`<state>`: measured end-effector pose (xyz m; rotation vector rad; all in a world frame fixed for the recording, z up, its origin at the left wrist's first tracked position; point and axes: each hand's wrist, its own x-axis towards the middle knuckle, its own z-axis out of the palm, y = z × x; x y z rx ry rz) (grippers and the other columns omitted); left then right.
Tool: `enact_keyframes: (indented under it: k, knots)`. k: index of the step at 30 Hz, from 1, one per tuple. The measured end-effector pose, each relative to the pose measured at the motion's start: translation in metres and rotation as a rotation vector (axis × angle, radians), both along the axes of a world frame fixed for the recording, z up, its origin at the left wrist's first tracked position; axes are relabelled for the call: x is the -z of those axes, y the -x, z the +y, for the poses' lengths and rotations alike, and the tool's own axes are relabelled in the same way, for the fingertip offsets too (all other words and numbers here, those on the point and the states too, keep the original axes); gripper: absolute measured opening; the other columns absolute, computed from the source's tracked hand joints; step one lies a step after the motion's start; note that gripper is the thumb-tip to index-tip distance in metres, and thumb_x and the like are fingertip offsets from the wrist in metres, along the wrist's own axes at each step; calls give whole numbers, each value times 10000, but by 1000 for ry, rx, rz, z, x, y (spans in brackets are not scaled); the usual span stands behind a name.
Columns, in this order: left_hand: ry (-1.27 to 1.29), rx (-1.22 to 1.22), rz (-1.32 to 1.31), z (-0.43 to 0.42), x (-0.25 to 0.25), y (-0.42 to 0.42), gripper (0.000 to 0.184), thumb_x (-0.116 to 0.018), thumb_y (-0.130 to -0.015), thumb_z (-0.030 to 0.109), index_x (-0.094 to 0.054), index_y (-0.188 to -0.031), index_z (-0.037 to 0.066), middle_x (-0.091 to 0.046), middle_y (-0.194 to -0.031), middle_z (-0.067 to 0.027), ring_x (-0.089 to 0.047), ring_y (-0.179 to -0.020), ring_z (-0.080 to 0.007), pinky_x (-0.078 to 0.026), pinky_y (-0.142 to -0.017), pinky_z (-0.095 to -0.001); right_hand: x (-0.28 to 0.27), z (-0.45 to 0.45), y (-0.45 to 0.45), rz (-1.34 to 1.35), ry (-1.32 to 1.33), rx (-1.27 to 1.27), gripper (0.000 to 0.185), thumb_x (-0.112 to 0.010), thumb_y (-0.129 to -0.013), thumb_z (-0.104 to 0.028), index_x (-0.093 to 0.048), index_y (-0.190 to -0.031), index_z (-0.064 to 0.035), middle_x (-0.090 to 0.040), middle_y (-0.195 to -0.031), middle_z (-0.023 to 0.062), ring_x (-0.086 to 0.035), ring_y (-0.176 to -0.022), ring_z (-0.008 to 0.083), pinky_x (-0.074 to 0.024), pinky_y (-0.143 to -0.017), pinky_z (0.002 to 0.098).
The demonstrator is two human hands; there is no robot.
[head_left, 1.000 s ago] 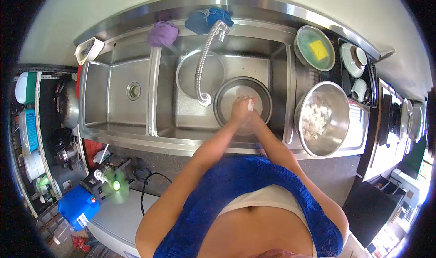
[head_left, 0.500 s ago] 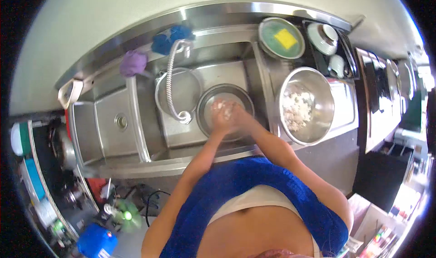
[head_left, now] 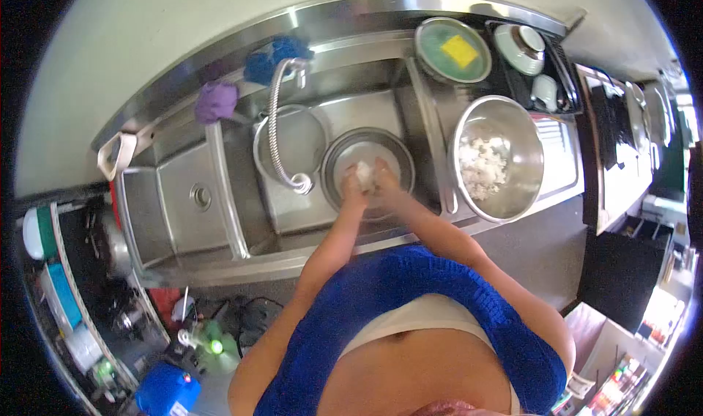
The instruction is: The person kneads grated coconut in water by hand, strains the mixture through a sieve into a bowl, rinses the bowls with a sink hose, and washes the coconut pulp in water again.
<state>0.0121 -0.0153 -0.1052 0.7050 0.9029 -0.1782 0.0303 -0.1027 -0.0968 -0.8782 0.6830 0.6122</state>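
Both hands are low inside a dark-rimmed round pan (head_left: 402, 152) of cloudy liquid, which stands in the right-hand sink basin. My left hand (head_left: 353, 187) is at the left of a small white clump (head_left: 365, 171), and my right hand (head_left: 385, 179) is at its right. The clump lies between the fingers of the two hands. Blur hides how the fingers of each hand are set. Right of the sink, a large steel bowl (head_left: 521, 152) holds white crumbly pieces (head_left: 481, 168).
A curved faucet hose (head_left: 274, 123) arches over a round transparent lid or bowl (head_left: 296, 141) left of the pan. Purple cloth (head_left: 217, 102) and blue cloth (head_left: 277, 58) lie behind the sink. A green bowl with a yellow sponge (head_left: 460, 50) and white dishes (head_left: 518, 48) stand back right.
The hands were clasped together in the pan; now they are a little apart with the white clump between them. The camera view has shifted, moving the sink leftward in frame.
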Motion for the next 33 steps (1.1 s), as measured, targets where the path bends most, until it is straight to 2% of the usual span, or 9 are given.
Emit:
enact_keyframes:
  k: [3,5,10,12,14,19,27,31,33]
  knots:
    - [-137,12,-26,-12,-25,3,352,-482,-885,331,-599,-1094,72,-613,-994,-94,-603,-856,-240,-486,-740,-381,42,-2,-5,81,-81,-53,443,-461,-911,-436,-512,-1221,-124,-598,-1030,83,-583,-971,234,-472,-833,433]
    - [-270,64,35,-15,-35,4,375,-478,-886,341,-606,-1097,58,-612,-1031,-120,-600,-871,-262,-479,-777,-377,-35,-3,0,90,25,31,453,-506,-883,-463,-530,-1188,-128,-608,-1031,85,-598,-933,245,-471,-835,428]
    - [-1453,261,-588,-19,-59,11,393,-597,-839,355,-646,-1042,23,-597,-1127,-147,-567,-971,-303,-405,-882,-394,-43,-8,13,-461,-25,-46,380,-505,-890,-420,-551,-1116,-119,-613,-1049,92,-593,-945,258,-470,-847,406]
    - [-1487,347,-736,-19,-106,12,318,-639,-811,286,-660,-1007,36,-597,-1115,-171,-539,-1020,-327,-389,-896,-428,-30,-14,20,-759,36,-54,352,-504,-892,-402,-560,-1088,-115,-615,-1057,95,-591,-950,263,-470,-852,397]
    - [-1490,373,-901,-14,-82,8,233,-668,-785,249,-666,-923,61,-616,-1030,-144,-526,-1001,-314,-385,-880,-430,-15,-28,6,-1378,858,-579,298,-571,-848,-292,-571,-1071,-93,-615,-1043,116,-588,-939,266,-470,-856,373]
    - [-1647,420,-898,-19,-88,-4,189,-611,-823,209,-603,-782,25,-571,-805,-173,-514,-833,-359,-396,-762,-464,0,-18,4,-971,115,-268,368,-696,-700,-213,-600,-1039,-108,-623,-1016,117,-581,-961,268,-461,-866,366]
    - [-1550,494,-905,-12,-70,-13,124,-575,-726,112,-578,-722,-12,-564,-698,-186,-529,-648,-384,-422,-615,-470,115,15,12,-1546,1020,-677,357,-676,-742,-238,-613,-1079,-134,-622,-1112,91,-579,-994,231,-464,-861,346]
    - [-1440,515,-818,-10,-101,-15,196,-559,-782,139,-584,-680,-26,-589,-695,-243,-590,-652,-392,-432,-603,-476,10,-5,22,-850,443,-710,216,-561,-840,-226,-627,-1010,-110,-628,-1096,111,-609,-924,236,-484,-834,371]
    - [-1465,566,-718,-7,-98,-15,263,-547,-824,168,-580,-651,-26,-578,-653,-237,-587,-621,-394,-433,-583,-471,83,9,19,-469,-69,-354,218,-540,-858,-222,-620,-1010,-88,-629,-1073,125,-613,-903,251,-491,-814,384]
